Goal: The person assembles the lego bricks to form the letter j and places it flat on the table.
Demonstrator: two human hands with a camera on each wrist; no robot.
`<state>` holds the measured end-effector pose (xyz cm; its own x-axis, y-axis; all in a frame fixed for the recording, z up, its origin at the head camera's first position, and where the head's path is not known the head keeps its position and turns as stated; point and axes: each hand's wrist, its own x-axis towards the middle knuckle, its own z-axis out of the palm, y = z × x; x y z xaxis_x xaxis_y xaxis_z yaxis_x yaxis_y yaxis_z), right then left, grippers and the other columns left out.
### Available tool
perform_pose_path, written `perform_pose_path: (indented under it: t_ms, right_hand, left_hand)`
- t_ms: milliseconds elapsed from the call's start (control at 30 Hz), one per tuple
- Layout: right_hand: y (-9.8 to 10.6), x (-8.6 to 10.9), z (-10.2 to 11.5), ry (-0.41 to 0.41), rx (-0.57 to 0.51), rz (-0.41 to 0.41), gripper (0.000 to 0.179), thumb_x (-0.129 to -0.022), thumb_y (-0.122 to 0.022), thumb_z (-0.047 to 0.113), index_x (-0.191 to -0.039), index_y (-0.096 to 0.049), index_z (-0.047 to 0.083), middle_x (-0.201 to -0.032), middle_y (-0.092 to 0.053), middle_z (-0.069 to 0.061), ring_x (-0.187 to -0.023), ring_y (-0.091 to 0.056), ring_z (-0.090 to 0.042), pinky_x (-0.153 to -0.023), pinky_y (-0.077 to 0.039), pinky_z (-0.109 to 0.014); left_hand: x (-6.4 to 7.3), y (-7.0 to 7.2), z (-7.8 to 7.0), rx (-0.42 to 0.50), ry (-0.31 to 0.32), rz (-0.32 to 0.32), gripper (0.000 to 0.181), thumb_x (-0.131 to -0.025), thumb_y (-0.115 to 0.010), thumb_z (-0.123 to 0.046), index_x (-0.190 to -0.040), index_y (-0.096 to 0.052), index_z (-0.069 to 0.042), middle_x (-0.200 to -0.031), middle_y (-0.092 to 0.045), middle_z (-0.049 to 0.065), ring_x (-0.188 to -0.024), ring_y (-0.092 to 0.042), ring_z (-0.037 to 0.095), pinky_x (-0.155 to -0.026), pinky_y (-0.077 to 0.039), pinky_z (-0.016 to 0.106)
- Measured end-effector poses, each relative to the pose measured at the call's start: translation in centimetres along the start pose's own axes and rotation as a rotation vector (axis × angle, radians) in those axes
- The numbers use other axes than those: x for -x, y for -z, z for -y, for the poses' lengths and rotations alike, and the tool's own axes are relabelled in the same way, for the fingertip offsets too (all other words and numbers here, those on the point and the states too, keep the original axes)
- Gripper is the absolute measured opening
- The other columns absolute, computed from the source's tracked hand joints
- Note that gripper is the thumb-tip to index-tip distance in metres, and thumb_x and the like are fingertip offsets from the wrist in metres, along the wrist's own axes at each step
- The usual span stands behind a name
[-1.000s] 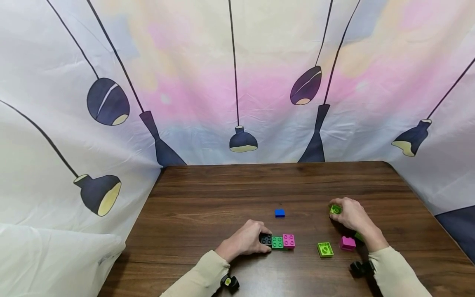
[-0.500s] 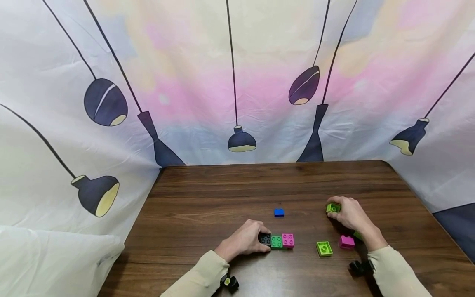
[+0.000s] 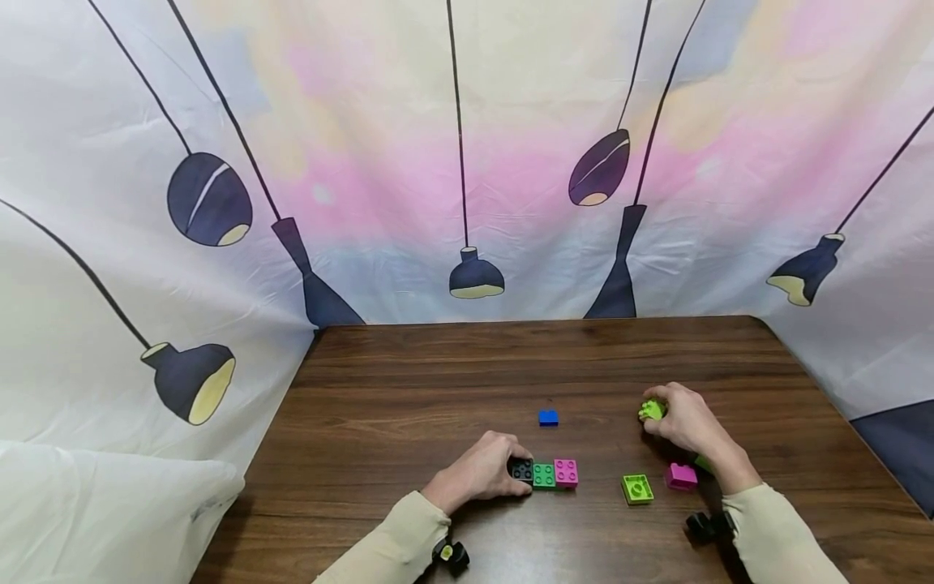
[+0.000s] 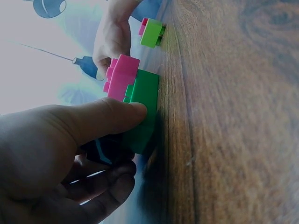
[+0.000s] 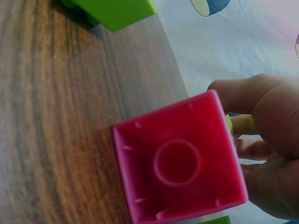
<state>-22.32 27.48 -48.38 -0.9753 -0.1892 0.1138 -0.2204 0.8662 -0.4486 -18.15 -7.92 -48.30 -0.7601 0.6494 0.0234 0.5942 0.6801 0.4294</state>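
My left hand (image 3: 477, 470) grips a joined row of toy building bricks: a black brick (image 3: 521, 470) and a pink brick (image 3: 566, 473) on top of a longer green brick (image 3: 543, 476). Its thumb presses the green side in the left wrist view, partly covering the black brick. Farther right, my right hand (image 3: 686, 418) pinches a lime green brick (image 3: 651, 410) between thumb and fingers, studs showing. In the right wrist view, a loose pink brick (image 5: 177, 161) hides most of that held brick; its hollow underside faces the camera.
Between the hands, a loose lime brick (image 3: 637, 489) lies upside down, left of the loose pink brick. Another lime brick (image 3: 703, 463) is partly hidden under the right wrist. A blue brick (image 3: 548, 418) lies farther back on the wooden table (image 3: 409, 373). A printed cloth (image 3: 394, 162) hangs behind.
The lime brick in my right hand has been turned over in the fingers: its hollow underside showed before, its studs show now. My left hand and the joined bricks stay put.
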Motion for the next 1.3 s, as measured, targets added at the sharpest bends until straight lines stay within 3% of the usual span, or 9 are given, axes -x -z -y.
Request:
perform_pose_path:
  t_ms: [167, 433, 700, 1300]
  right_hand:
    - [-0.06, 0.03, 0.04, -0.002, 0.011, 0.017, 0.039, -0.073, -0.077, 0.016, -0.108, -0.069, 0.001, -0.103, -0.064, -0.019, -0.082, -0.057, -0.024, -0.067, -0.046, -0.038]
    - [0.10, -0.12, 0.10, 0.004, 0.008, 0.030, 0.036, -0.077, -0.080, 0.019, -0.108, -0.070, 0.004, -0.086, -0.067, -0.006, -0.075, -0.059, -0.017, -0.064, -0.047, -0.036]
    - [0.00, 0.19, 0.01, -0.033, 0.044, 0.106, 0.047, -0.079, -0.078, 0.019, -0.117, -0.064, -0.006, -0.098, -0.069, -0.016, -0.074, -0.060, -0.016, -0.062, -0.049, -0.035]
    - [-0.14, 0.15, 0.65, 0.017, 0.032, 0.060, 0.041, -0.079, -0.076, 0.020, -0.112, -0.065, -0.003, -0.088, -0.067, -0.009, -0.071, -0.055, -0.015, -0.060, -0.046, -0.032]
  left_hand:
    - [0.05, -0.07, 0.04, 0.001, -0.010, -0.004, 0.040, -0.074, -0.085, -0.030, -0.110, -0.075, -0.013, -0.097, -0.068, -0.005, -0.080, -0.057, 0.000, -0.067, -0.046, 0.010]
    - [0.01, 0.02, 0.11, -0.007, -0.024, -0.016, 0.039, -0.074, -0.086, -0.029, -0.108, -0.075, -0.014, -0.094, -0.068, -0.006, -0.078, -0.056, -0.001, -0.068, -0.045, 0.009]
    - [0.07, -0.01, 0.01, 0.004, -0.010, 0.000, 0.040, -0.075, -0.085, -0.030, -0.110, -0.074, -0.014, -0.097, -0.068, -0.006, -0.081, -0.057, 0.000, -0.068, -0.046, 0.010]
    - [0.04, 0.02, -0.04, 0.013, 0.001, 0.006, 0.041, -0.075, -0.085, -0.030, -0.111, -0.074, -0.014, -0.099, -0.069, -0.005, -0.081, -0.057, 0.000, -0.069, -0.046, 0.010]
